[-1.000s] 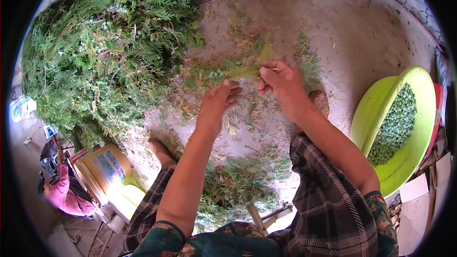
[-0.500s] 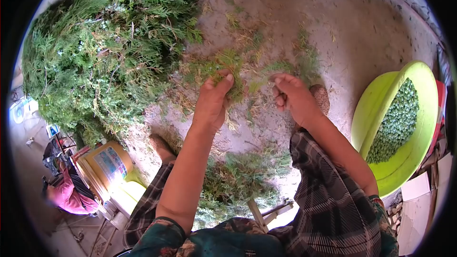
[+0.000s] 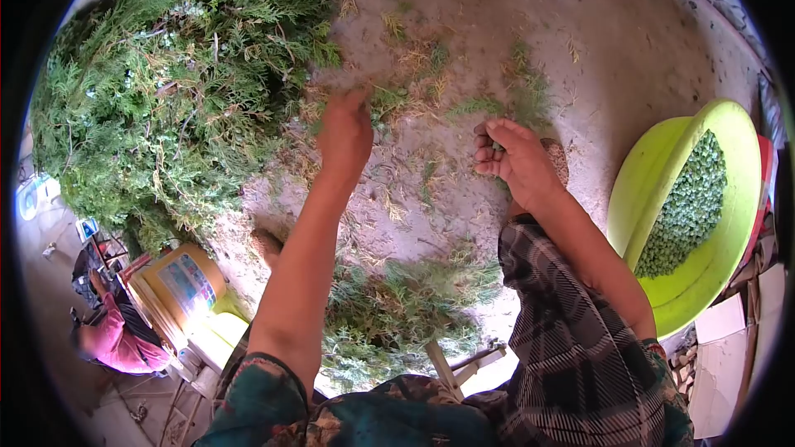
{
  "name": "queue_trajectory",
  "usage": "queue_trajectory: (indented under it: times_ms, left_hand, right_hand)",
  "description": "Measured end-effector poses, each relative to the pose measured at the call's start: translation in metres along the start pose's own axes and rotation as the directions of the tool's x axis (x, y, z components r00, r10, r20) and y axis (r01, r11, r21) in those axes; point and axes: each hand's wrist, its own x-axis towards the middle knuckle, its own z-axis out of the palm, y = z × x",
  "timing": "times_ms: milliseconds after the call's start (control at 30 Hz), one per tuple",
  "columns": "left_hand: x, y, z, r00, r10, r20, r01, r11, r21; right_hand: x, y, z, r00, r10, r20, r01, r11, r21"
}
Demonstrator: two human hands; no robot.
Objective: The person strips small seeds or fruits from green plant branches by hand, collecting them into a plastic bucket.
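Note:
My left hand [image 3: 345, 136] reaches over the littered floor beside the big heap of green conifer branches [image 3: 182, 91]. Motion smears its fingers, and I cannot tell whether they hold anything. Loose sprigs [image 3: 391, 103] lie right by its fingertips. My right hand [image 3: 520, 161] is turned partly palm up with its fingers curled in, and small green cones [image 3: 497, 146] show between fingers and palm. To the right, a tilted lime-green basin [image 3: 627, 190] holds a mass of similar small green cones [image 3: 687, 207].
More cut branches [image 3: 397, 306] lie on the floor between my legs. A yellow bucket [image 3: 184, 281] stands at the lower left, with a person in pink [image 3: 124, 339] beyond it. Cardboard [image 3: 719, 364] lies below the basin. Yellowed scraps [image 3: 393, 209] litter the floor.
My left hand has moved left and up towards the heap, and the sprig seen in it earlier no longer shows there. My right hand has turned slightly, staying curled in nearly the same place.

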Motion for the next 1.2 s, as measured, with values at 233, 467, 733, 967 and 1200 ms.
queue_trajectory:
  times_ms: [233, 467, 733, 967, 1200]
  left_hand:
    - [0.038, -0.009, 0.02, 0.886, 0.463, 0.012, -0.412, 0.776, 0.477]
    - [0.004, 0.026, -0.033, 0.934, 0.34, 0.111, -0.332, 0.939, -0.086]
    - [-0.041, 0.071, -0.06, 0.914, 0.257, 0.314, -0.094, 0.887, -0.452]
    - [-0.064, 0.075, -0.075, 0.819, -0.108, 0.564, 0.473, 0.684, -0.555]
    - [-0.064, 0.069, -0.066, 0.77, -0.327, 0.548, 0.638, 0.38, -0.67]
  right_hand:
    - [-0.002, -0.002, 0.004, 1.0, 0.017, 0.016, -0.017, 1.0, -0.013]
    - [-0.003, -0.018, 0.022, 0.987, -0.061, 0.147, 0.095, 0.967, -0.234]
    - [-0.012, -0.034, 0.063, 0.897, -0.011, 0.442, 0.05, 0.996, -0.077]
    - [0.019, -0.037, -0.012, 0.957, -0.156, 0.245, 0.065, 0.938, 0.34]
    - [-0.004, -0.032, 0.03, 0.943, -0.027, 0.331, -0.072, 0.956, 0.285]
